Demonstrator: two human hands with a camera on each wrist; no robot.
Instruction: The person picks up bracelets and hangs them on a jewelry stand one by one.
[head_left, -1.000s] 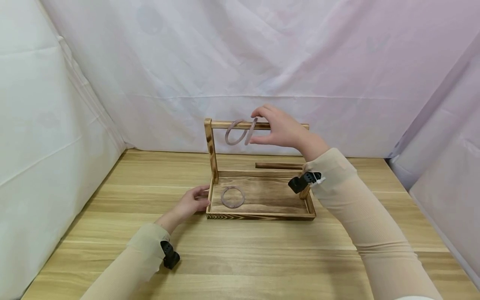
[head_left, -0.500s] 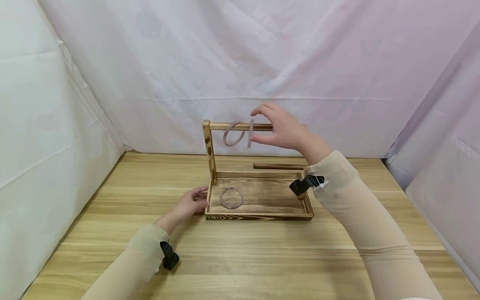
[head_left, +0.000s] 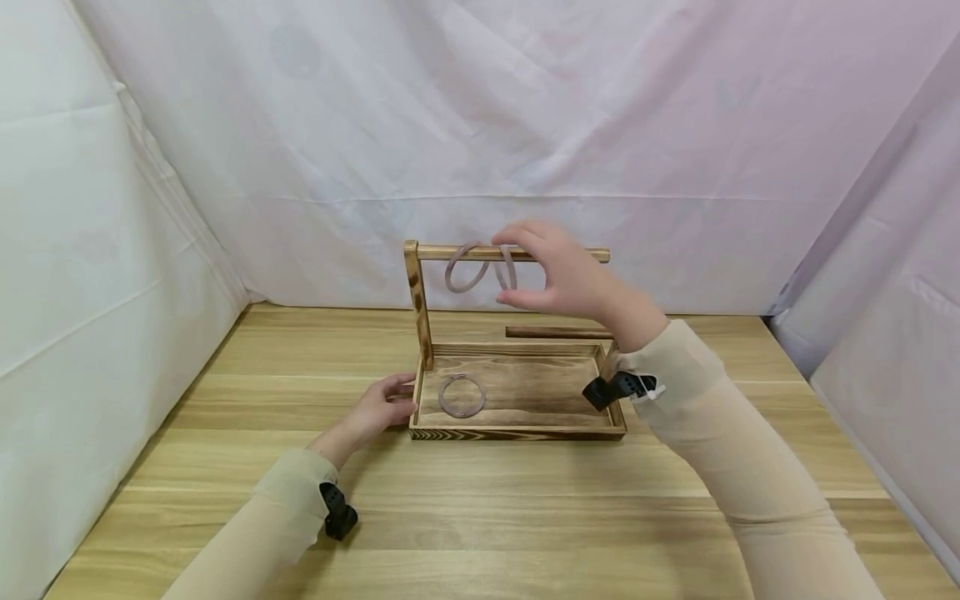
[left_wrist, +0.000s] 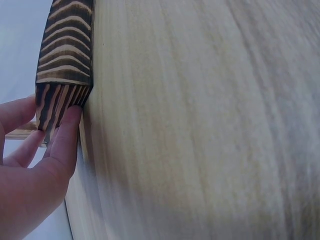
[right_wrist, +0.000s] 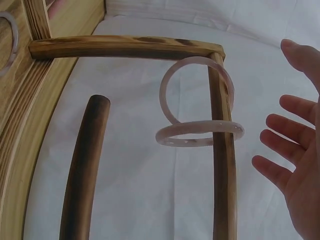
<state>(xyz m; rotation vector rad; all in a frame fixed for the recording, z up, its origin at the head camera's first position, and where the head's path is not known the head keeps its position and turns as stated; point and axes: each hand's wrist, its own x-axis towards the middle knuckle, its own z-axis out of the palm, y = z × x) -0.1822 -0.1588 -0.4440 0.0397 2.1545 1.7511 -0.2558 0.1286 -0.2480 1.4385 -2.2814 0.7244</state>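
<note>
A wooden jewellery stand (head_left: 517,434) has a shallow tray base and an upper bar (right_wrist: 224,190) with a free right end. Two pale purple bangles hang on that bar: the left one (head_left: 450,281) is tilted, and the right one (right_wrist: 185,131) touches it in the right wrist view. My right hand (head_left: 566,271) is beside the right bangle; its fingers are spread and apart from it in the right wrist view. A third bangle (head_left: 441,397) lies in the tray. My left hand (head_left: 372,410) touches the tray's left end, thumb (left_wrist: 69,125) near the front corner.
A shorter lower bar (head_left: 555,332) extends left from the stand's right post, its free end visible in the right wrist view. White cloth (head_left: 375,125) encloses the back and sides. The stand is on a wood-grain table (head_left: 480,508).
My right hand has moved slightly down and its fingers have come off the right bangle, which now hangs turned on the bar. My left hand stays at the tray's end.
</note>
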